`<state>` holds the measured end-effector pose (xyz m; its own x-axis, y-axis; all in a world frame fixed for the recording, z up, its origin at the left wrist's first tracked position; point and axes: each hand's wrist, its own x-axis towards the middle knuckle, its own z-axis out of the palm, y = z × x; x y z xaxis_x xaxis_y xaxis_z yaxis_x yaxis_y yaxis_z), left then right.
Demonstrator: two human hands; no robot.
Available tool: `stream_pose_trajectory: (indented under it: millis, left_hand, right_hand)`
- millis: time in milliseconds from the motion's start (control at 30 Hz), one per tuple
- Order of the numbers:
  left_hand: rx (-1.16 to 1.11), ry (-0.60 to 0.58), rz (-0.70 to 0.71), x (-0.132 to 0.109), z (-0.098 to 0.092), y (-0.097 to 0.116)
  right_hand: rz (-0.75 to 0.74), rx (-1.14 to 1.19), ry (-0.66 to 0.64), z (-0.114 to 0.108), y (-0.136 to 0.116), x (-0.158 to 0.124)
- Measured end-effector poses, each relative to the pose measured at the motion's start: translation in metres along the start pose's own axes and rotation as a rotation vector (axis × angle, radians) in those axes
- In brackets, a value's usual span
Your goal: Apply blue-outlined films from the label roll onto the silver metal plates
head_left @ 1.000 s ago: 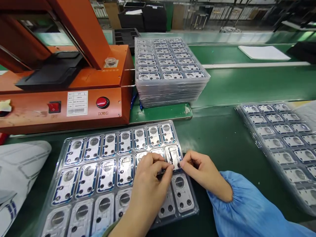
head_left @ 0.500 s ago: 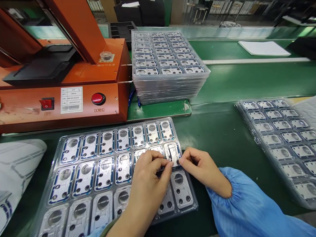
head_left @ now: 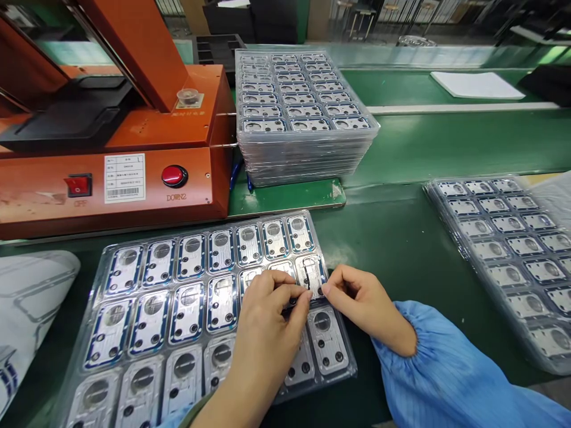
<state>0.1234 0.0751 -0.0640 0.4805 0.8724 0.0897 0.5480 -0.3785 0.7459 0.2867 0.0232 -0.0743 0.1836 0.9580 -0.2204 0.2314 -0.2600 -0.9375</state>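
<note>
A clear plastic tray [head_left: 203,348] lies in front of me, its pockets filled with silver rectangular metal plates, each with a round recess and small dark holes. Over its right part, my left hand [head_left: 270,324] has thumb and index finger pinched together; anything between them is too small to make out. My right hand [head_left: 363,300] is at the tray's right edge, thumb and index finger closed at the corner of a metal plate [head_left: 311,276] in the middle row. A thin dark curved line shows on that plate. My left hand hides some neighbouring plates.
An orange machine [head_left: 187,196] with a red button stands at the back left. Beside it rises a stack of filled clear trays [head_left: 307,154]. Another filled tray [head_left: 499,255] lies at the right, white printed plastic [head_left: 35,309] at the left, white paper [head_left: 477,85] farther back.
The view has shifted very slightly. Both hands keep almost the same pose and place at the tray's right side.
</note>
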Motion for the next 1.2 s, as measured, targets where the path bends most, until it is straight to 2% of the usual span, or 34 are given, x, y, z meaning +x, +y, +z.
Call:
stream_pose_trajectory:
  millis: [333,600,900,1000,1200]
  left_hand:
    - [0.018,0.029,0.04,-0.001,0.0,-0.003]
    - [0.049,0.016,0.075,-0.003,0.001,-0.004]
    - [0.126,-0.005,0.103,-0.002,0.0,-0.002]
    - [0.163,-0.032,0.087,-0.002,-0.001,0.0]
    - [0.202,-0.041,0.068,-0.001,0.0,0.002]
  right_hand:
    - [-0.071,-0.073,0.021,-0.001,-0.001,-0.001]
    - [-0.272,-0.215,0.046,-0.004,-0.004,-0.003]
    - [-0.434,-0.319,-0.032,-0.011,0.0,-0.001]
    - [-0.422,-0.345,-0.068,-0.014,0.001,-0.002]
    - [-0.285,-0.385,-0.081,-0.014,0.001,-0.002]
